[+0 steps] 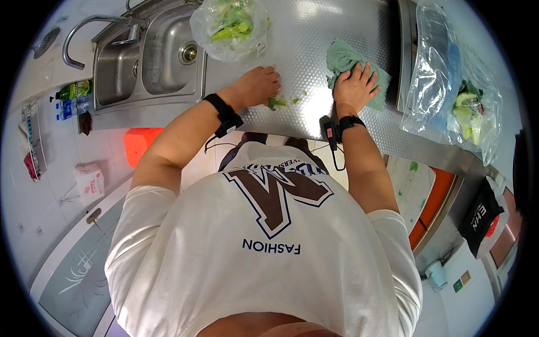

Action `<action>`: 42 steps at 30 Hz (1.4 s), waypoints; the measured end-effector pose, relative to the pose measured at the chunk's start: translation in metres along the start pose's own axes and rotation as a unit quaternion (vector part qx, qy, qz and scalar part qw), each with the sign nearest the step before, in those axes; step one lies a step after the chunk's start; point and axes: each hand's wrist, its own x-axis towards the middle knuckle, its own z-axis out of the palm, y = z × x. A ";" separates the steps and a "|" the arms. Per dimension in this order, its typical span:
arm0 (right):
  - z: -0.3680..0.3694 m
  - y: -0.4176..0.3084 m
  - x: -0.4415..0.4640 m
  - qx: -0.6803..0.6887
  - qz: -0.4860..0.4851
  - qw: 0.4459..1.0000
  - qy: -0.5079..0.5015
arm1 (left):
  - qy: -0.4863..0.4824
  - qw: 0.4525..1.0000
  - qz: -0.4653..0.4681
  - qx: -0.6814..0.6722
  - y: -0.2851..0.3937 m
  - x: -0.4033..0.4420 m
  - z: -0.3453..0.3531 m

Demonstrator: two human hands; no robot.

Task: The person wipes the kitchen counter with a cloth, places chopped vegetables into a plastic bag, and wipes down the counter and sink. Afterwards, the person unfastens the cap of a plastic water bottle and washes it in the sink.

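Flat on a green cloth [343,55], my right hand [356,90] has its fingers spread and presses the cloth against the metal counter [306,50]. My left hand [258,85] rests low over the counter with its fingers curled in; whatever may be inside them is hidden. Small green vegetable scraps [275,104] lie right beside that hand, with a few more bits between the two hands. Just beyond my left hand stands a clear plastic bag [222,48] with leafy green pieces in it.
A double sink [171,73] with a curved faucet [76,36] is on the left. To the right, past a raised dark edge, sit clear plastic bags [429,95], one holding vegetables [467,112]. An orange-red bin [141,145] stands below the counter, left.
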 end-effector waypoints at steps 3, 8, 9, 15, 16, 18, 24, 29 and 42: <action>0.000 0.000 0.000 0.000 0.001 1.000 0.002 | -0.002 1.000 -0.003 -0.020 -0.003 -0.001 0.006; 0.000 0.001 0.000 -0.003 -0.007 1.000 0.006 | 0.026 0.999 -0.016 -0.043 -0.001 -0.011 0.019; 0.000 0.001 0.000 -0.003 -0.006 1.000 0.006 | 0.025 0.999 -0.016 -0.043 0.001 -0.014 0.018; 0.001 0.001 0.000 0.001 -0.003 1.000 0.005 | 0.072 0.982 -0.060 -0.167 0.001 -0.027 0.011; 0.001 0.001 0.000 0.001 -0.004 1.000 0.005 | 0.084 0.972 -0.079 -0.204 0.003 -0.030 0.005; 0.001 0.002 0.000 0.001 -0.004 1.000 0.005 | 0.097 0.961 -0.098 -0.240 0.008 -0.034 -0.013; -0.002 0.000 0.000 -0.001 -0.008 1.000 0.003 | 0.308 0.893 -0.173 -0.280 -0.018 -0.041 -0.078; -0.001 0.000 0.001 0.002 -0.007 1.000 0.005 | 0.405 0.798 -0.321 -0.310 -0.057 -0.036 -0.097; -0.005 -0.002 0.001 0.007 -0.004 1.000 0.005 | 0.127 0.921 -0.266 -0.256 -0.068 -0.020 -0.069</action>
